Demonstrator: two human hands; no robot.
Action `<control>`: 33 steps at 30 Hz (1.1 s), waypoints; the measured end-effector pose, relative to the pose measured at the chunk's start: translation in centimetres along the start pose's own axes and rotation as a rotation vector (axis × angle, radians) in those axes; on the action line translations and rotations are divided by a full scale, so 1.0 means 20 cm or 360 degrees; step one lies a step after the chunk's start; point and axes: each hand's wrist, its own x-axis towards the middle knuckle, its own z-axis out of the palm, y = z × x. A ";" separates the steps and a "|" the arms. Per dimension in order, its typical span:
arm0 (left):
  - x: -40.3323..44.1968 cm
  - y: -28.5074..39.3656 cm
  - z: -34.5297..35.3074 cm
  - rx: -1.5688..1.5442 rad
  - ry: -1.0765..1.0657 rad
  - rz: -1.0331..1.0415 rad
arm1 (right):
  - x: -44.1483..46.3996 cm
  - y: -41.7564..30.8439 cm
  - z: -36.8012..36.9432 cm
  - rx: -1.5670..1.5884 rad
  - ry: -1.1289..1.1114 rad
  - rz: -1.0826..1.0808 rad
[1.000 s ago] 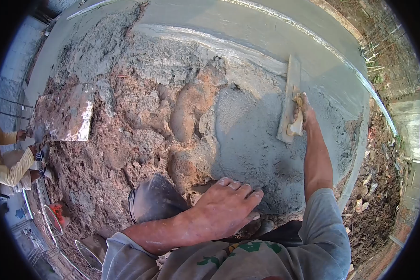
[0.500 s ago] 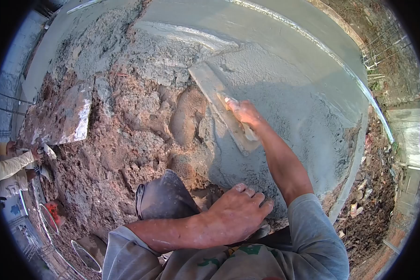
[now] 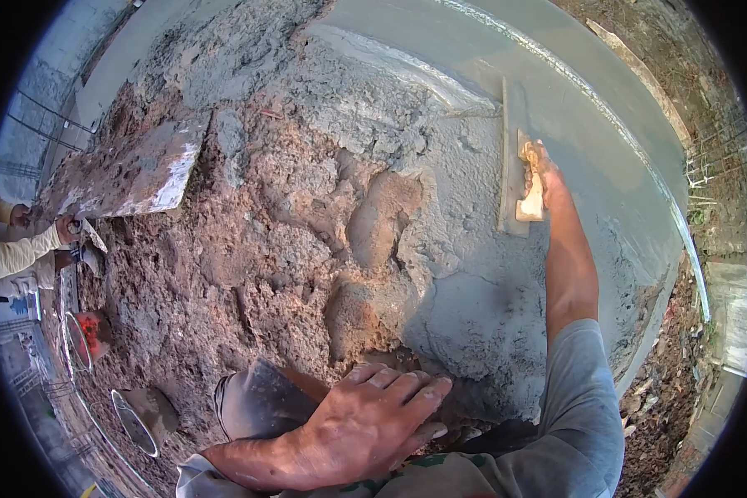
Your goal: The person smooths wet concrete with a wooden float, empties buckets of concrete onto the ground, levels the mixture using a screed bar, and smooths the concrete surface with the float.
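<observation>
My right hand (image 3: 554,178) grips the handle of a long flat plastering float (image 3: 515,116). Its blade lies on wet grey cement (image 3: 481,303), nearly in line with my forearm. Bent over near my knee (image 3: 261,402), my left hand (image 3: 373,419) holds nothing; its fingers are stretched out and slightly apart. What the left palm rests on is hidden. Rough brown soil with hollows (image 3: 382,220) borders the cement on the left.
A dirt-covered board (image 3: 133,170) lies at the left, near another person's hands and sleeve (image 3: 21,253). Two buckets stand lower left, a red-marked bucket (image 3: 91,336) and a grey bucket (image 3: 145,415). A pale strip (image 3: 631,133) curves along the right, with rubble (image 3: 668,390) beyond.
My right hand has carried the float up and to the right, turning it from slanted to nearly upright in view. The camera view has shifted, and my left hand appears lower and further left.
</observation>
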 end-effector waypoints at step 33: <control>0.27 0.09 0.16 0.0231 -0.0021 0.0274 | -0.85 0.43 0.19 -0.2483 -0.0409 -0.1248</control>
